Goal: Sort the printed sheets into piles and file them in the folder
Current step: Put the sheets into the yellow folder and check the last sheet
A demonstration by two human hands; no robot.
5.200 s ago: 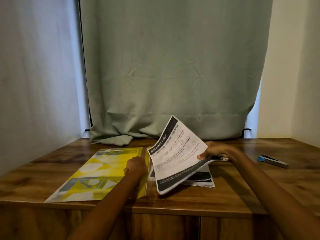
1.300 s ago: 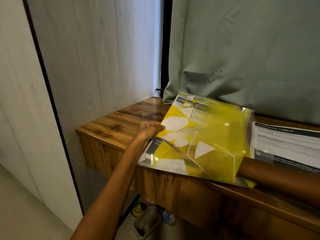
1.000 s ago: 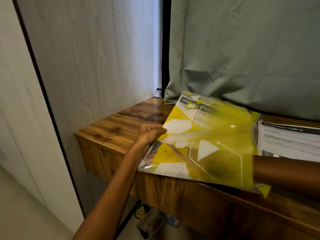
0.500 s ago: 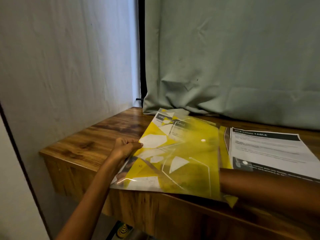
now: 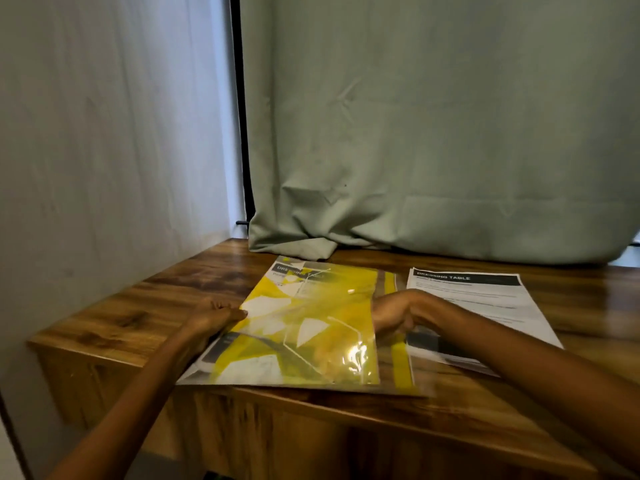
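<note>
Glossily, yellow plastic folder (image 5: 311, 323) lies flat.

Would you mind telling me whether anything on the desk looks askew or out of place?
The yellow folder lies skewed to the desk, its near edge overhanging the front. The printed sheets beside it lie flat, nothing damaged.

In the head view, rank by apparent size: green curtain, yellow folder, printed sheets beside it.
1. green curtain, largest by far.
2. yellow folder.
3. printed sheets; an arm partly covers them, so their place below the folder is unsure.
</note>
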